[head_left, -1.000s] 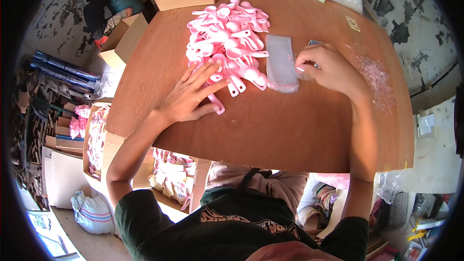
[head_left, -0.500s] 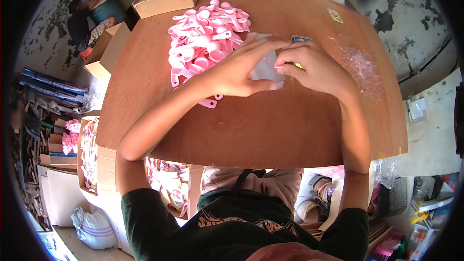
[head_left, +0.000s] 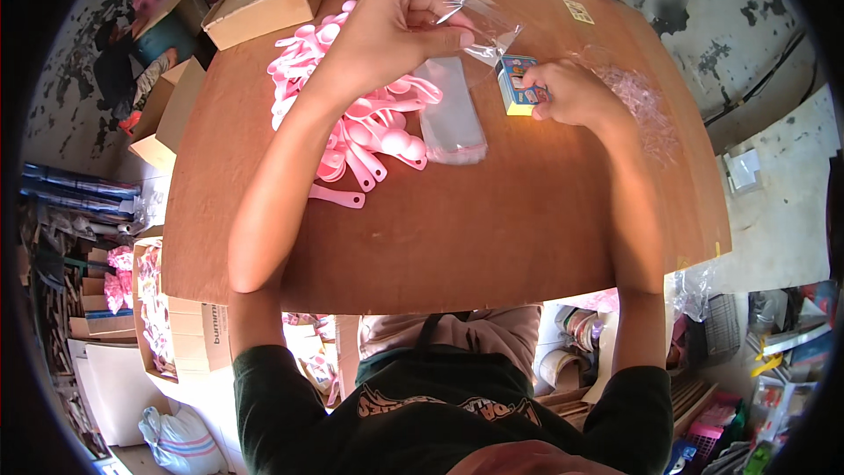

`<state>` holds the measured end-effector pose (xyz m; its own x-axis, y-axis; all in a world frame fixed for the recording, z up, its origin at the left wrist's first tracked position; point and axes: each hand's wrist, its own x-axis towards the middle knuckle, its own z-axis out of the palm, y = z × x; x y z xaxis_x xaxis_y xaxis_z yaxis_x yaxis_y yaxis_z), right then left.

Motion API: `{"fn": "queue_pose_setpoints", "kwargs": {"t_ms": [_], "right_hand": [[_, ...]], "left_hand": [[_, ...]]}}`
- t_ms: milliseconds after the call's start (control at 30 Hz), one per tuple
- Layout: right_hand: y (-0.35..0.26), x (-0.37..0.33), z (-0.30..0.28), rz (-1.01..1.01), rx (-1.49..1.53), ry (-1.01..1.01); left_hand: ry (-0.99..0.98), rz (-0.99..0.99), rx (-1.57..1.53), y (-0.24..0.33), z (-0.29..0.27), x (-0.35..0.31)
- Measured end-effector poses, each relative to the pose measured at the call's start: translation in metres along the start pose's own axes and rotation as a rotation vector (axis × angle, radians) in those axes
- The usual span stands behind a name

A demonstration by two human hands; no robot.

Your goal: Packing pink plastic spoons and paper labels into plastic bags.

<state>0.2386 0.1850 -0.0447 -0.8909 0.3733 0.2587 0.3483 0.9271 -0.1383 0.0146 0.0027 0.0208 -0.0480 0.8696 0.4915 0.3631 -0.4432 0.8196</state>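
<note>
My left hand (head_left: 396, 31) is raised over the pile of pink plastic measuring scoops (head_left: 352, 123), pinching a clear plastic bag (head_left: 492, 31) between thumb and fingers. The bag hangs toward the right. My right hand (head_left: 576, 95) rests its curled fingertips on a small blue-and-yellow stack of printed cards (head_left: 519, 73); whether a single card is lifted from it, I cannot tell. Between the scoops and the cards lies a flat stack of clear plastic bags (head_left: 453, 114). One pink scoop handle (head_left: 338, 198) sticks out at the near side of the pile.
Thin clear plastic strips (head_left: 642, 110) lie in a heap at the right. A yellow card (head_left: 578, 10) sits at the far right. At the far left stands a cardboard box (head_left: 264, 0); wrapped packs lie along the far edge. Open boxes (head_left: 163, 114) and another person are beyond the left side.
My left hand has moved up and left, now with a clear bag in it. The bag stack and cards have come into view. My right hand has shifted slightly right onto the cards.
</note>
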Motion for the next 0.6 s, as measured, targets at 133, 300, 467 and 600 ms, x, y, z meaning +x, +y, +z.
{"fn": "queue_pose_setpoints", "kwargs": {"t_ms": [133,300,467,600], "right_hand": [[-0.016,0.007,-0.006,0.053,-0.048,0.008],[-0.009,0.005,-0.014,0.108,0.106,-0.136],[-0.03,0.003,-0.076,0.009,0.03,-0.022],[-0.04,-0.008,-0.119,0.062,0.472,0.487]], "left_hand": [[0.042,-0.057,-0.03,0.004,-0.007,-0.007],[0.047,-0.106,-0.039,0.001,-0.006,-0.012],[0.064,-0.141,-0.064,-0.002,-0.012,-0.02],[0.081,-0.184,-0.011,0.0,-0.01,-0.017]]}}
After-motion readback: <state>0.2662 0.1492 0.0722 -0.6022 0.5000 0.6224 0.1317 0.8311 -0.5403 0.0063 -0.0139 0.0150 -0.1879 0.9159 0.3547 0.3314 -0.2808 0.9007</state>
